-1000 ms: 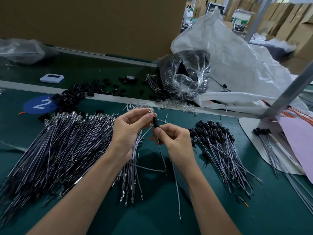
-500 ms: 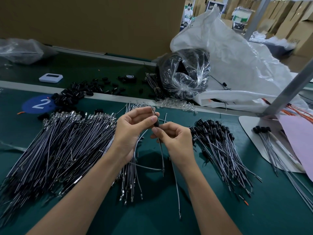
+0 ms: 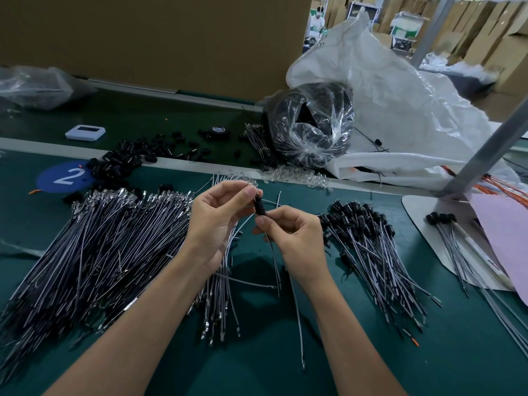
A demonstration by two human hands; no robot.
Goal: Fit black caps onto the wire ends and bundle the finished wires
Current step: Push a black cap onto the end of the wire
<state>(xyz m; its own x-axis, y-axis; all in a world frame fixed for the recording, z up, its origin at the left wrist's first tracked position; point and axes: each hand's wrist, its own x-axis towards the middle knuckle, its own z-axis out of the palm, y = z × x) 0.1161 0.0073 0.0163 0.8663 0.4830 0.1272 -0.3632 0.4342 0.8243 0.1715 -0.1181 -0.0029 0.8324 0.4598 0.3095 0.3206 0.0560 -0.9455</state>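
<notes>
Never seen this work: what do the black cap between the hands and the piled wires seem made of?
Black cap: probably matte rubber or soft plastic; it shows little glare. Wires: apparently glossy plastic sheathing, streaked with highlights; their silvery, glinting tips look like metal.

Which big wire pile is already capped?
The grey-wire pile beside the right hand: black caps on far ends; the left pile shows bare metal terminals.

Left hand (image 3: 217,221), right hand (image 3: 294,238), forearms (image 3: 148,315) bare; nails (image 3: 251,191) seemingly short.
</notes>
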